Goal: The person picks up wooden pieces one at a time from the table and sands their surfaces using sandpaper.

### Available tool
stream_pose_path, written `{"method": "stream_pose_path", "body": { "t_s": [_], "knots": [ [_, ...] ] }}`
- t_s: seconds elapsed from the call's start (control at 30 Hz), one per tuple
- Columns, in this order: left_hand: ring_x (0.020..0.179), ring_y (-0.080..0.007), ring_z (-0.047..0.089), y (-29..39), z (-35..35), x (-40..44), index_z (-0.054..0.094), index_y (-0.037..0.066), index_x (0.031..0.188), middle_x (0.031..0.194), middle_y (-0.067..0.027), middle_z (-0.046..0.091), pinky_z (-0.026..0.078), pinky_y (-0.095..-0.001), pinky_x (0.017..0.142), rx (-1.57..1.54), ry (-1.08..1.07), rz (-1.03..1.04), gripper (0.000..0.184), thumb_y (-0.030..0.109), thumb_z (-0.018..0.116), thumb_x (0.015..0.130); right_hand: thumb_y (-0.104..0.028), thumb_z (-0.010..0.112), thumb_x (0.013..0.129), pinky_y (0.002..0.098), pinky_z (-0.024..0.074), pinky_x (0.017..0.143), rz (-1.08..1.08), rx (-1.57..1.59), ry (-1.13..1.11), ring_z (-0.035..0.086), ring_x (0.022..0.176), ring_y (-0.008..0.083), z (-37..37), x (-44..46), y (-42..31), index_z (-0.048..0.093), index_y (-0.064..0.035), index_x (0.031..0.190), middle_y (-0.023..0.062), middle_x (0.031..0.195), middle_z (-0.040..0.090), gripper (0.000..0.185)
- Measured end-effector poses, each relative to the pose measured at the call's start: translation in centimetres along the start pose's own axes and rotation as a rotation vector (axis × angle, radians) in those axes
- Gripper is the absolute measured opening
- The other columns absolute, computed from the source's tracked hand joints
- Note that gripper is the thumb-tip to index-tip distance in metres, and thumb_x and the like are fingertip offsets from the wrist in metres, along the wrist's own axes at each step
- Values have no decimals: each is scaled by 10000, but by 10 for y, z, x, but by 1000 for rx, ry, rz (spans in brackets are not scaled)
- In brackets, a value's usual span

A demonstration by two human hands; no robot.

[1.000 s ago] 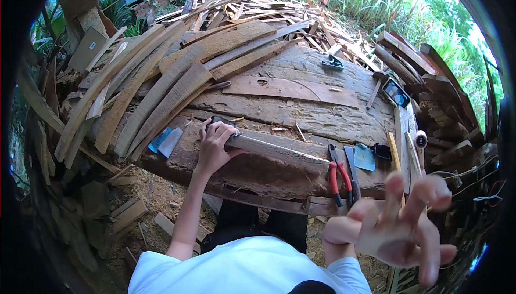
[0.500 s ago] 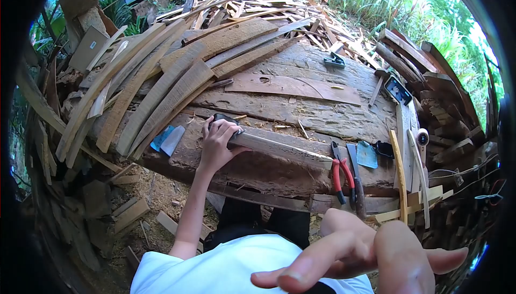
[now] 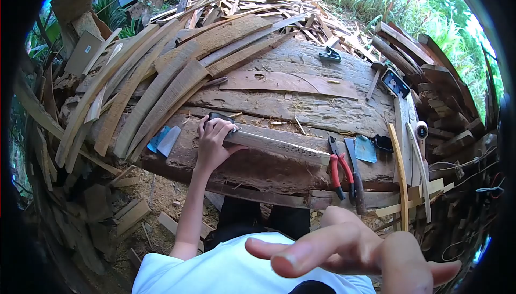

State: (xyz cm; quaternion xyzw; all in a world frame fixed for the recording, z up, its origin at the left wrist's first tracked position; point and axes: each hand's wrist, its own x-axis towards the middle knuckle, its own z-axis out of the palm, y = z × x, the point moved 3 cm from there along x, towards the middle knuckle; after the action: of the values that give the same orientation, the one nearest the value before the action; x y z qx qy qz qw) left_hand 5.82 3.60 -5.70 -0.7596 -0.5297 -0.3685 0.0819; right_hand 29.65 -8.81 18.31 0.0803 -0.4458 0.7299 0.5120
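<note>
While the left hand [image 3: 214, 139] grips a dark tool [image 3: 217, 116], too covered by fingers to identify surely, at the left end of a narrow wooden strip [image 3: 279, 144] along the front of the rough plank bench [image 3: 333, 118], the right hand [image 3: 361, 244] is raised close to the camera, fingers spread, partly bent. Red-handled pliers [image 3: 335, 171] at strip's right end, wooden-handled chisel [image 3: 352, 160] just beside, blue sheet [image 3: 366, 149] next.
</note>
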Motion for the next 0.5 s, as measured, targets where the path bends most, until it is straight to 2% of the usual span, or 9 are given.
{"method": "stream_pose_path", "body": {
  "t_s": [0.07,0.13,0.23,0.4,0.5],
  "knots": [
    [1100,-234,563,0,0,0,627,144,1020,1043,-11,642,304,-530,1120,-3,2,4,536,449,858,644,-618,330,992,775,165,1092,-19,-14,-6,345,1363,457,5,16,17,591,-240,1209,272,1437,361,508],
    [1094,-233,569,0,0,0,628,144,1016,1034,-12,646,298,-527,1125,-2,6,1,532,446,859,643,-613,333,994,774,158,1094,-40,-29,-10,335,1370,455,3,-7,-18,594,-246,1208,268,1447,352,498],
    [1083,-233,574,1,-1,1,629,145,1011,1024,-12,647,292,-523,1129,-5,10,0,529,442,861,639,-605,337,998,773,149,1097,-66,-52,-15,321,1381,451,3,-22,-16,598,-256,1205,262,1462,339,482],
    [1074,-231,575,1,-1,1,630,147,1004,1020,-10,645,291,-520,1130,-15,10,-1,523,439,862,637,-592,345,1003,772,132,1102,-104,-84,-28,296,1399,445,-7,25,1,606,-273,1202,251,1487,316,457],
    [1074,-229,573,0,0,1,632,148,1003,1019,-10,643,292,-521,1129,-15,10,-1,520,440,861,638,-584,350,1006,771,122,1104,-126,-97,-43,281,1410,442,-12,20,-10,610,-283,1199,244,1502,303,442]
  ]
}}
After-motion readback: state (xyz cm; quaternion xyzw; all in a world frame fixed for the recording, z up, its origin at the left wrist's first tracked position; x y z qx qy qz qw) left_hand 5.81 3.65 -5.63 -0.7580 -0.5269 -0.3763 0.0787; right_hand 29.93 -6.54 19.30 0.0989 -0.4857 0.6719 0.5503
